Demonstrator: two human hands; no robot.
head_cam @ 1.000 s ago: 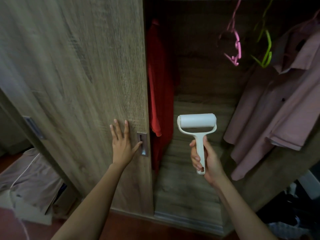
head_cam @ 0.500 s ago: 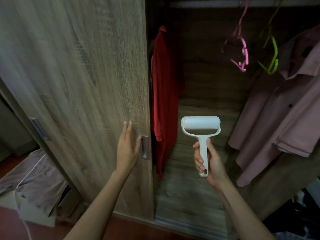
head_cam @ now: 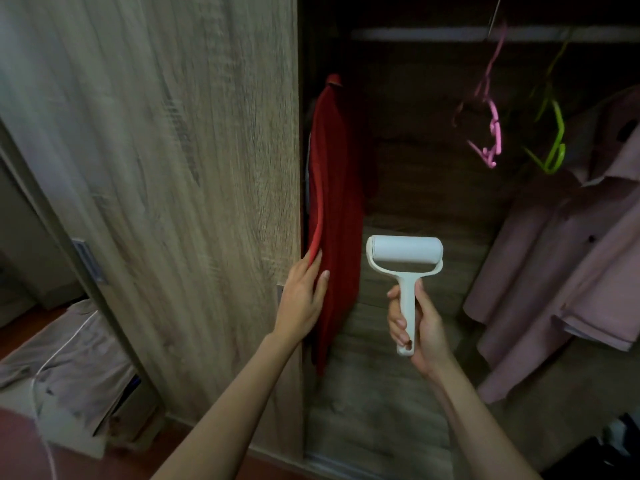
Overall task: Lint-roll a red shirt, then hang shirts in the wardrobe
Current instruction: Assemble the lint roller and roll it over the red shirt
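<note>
left hand (head_cam: 304, 299): flat and loose, fingers slipped behind the near edge of the red shirt (head_cam: 337, 216), thumb on its front; touching the cloth, not gripping it
right hand (head_cam: 420, 327): wrapped round the handle of the lint roller (head_cam: 403, 268), holding it upright with the white roll on top, just beside the shirt but clear of it
red shirt: hanging edge-on at the left end of the wardrobe opening, tight against the sliding door (head_cam: 166, 202); hanger top barely visible, hook hidden in the dark
rail (head_cam: 433, 34): carries a pink hanger (head_cam: 490, 133) and a green hanger (head_cam: 554, 140), both bare; a pale pink shirt (head_cam: 568, 258) hangs at the far right
outside the wardrobe: grey cloth (head_cam: 65, 355) lying low at the left, by the door's far edge
step in hand: probably getting hold of the red shirt ahead of rolling; roller not yet on cloth
next move calls for: likely drawing or turning the shirt out from the door gap so a broad face shows, keeping it taut with the left, then laying the roll flat on it; little room between door and cloth
change from a second ago: left hand then lay spread on the door face by the recessed handle; half a second ago it reached the door's edge; now past it and on the shirt; roller held much as before, view a little lower
</note>
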